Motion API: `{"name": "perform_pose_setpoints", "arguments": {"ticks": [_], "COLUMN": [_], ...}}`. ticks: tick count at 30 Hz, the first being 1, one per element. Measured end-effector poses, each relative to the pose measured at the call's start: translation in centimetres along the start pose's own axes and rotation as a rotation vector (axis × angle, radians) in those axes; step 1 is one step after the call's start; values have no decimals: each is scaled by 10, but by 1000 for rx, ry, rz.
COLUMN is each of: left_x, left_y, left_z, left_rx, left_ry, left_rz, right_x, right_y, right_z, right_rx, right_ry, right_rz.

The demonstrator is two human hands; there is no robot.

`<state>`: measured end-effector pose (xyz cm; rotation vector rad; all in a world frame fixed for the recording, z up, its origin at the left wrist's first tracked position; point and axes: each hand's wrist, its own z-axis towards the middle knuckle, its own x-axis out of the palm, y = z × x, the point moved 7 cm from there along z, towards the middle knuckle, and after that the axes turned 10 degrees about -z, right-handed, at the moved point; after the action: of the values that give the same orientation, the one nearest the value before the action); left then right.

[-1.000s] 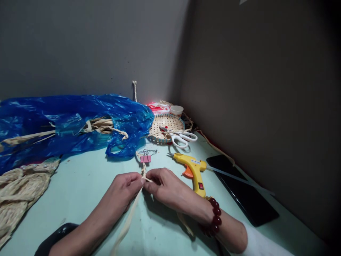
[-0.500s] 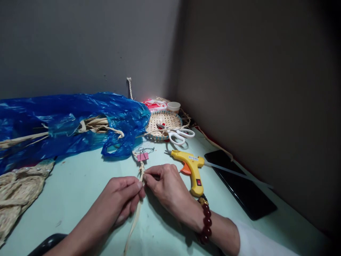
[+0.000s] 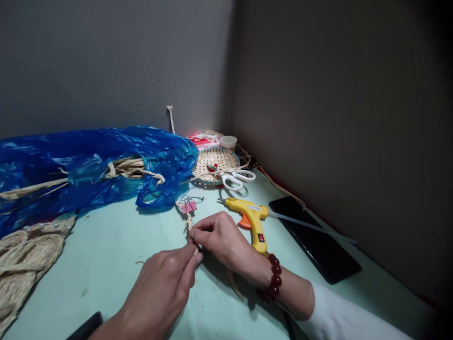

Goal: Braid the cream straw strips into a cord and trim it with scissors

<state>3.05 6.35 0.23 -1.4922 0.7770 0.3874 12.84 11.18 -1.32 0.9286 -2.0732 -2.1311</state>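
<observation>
A thin braid of pale straw strips [image 3: 188, 221] runs toward me from a pink binder clip [image 3: 189, 207] that grips its far end. My right hand [image 3: 228, 243] pinches the braid's near end between thumb and fingertips. Right against it, my left hand [image 3: 166, 278] is closed, thumb and forefinger pinching a straw strip at the same spot. The fingers mostly hide the strips there. One loose strip end [image 3: 234, 285] pokes out below my right hand, and a small bit of straw [image 3: 140, 262] shows left of my left hand.
Right of my hands lie a yellow glue gun [image 3: 253, 219] and a black phone [image 3: 318, 241]. Behind are white-handled scissors [image 3: 231, 182] on a woven basket [image 3: 205, 163], and a cup [image 3: 228, 142]. A blue plastic bag [image 3: 88, 146] and a woven straw piece [image 3: 31, 259] occupy the left.
My left hand has turned over, knuckles up, and moved in against my right fingertips. The strip that hung down toward me now shows below my right hand instead. The view has shifted slightly.
</observation>
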Motion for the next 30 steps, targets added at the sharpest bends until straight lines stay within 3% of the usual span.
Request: {"name": "perform_pose_setpoints", "arguments": {"ticks": [3, 5, 6, 10, 13, 19, 24, 30], "left_x": [-15, -30, -32, -4, 8, -3, -17, -8], "left_y": [-2, 5, 12, 35, 36, 39, 36, 41], "left_z": [3, 9, 13, 22, 23, 25, 27, 24], "left_rx": [5, -21, -52, -276, -348, -305, -129, -229], "left_ry": [-6, -115, -117, 135, 171, 42, -84, -55], "left_rz": [50, -35, -123, -664, -879, -598, -343, -540], "right_x": [-3, -6, -6, -3, -3, -5, -4, 12], "right_y": [0, 2, 3, 8, 10, 17, 29, 49], "right_z": [0, 0, -1, -3, -4, -9, -20, -39], "right_rx": [40, 51, 51, 4, -74, -113, -94, -344], "right_ry": [9, 13, 17, 58, 50, 5, -14, -79], "right_rz": [-43, -61, -61, -32, -93, -416, -834, -1046]}}
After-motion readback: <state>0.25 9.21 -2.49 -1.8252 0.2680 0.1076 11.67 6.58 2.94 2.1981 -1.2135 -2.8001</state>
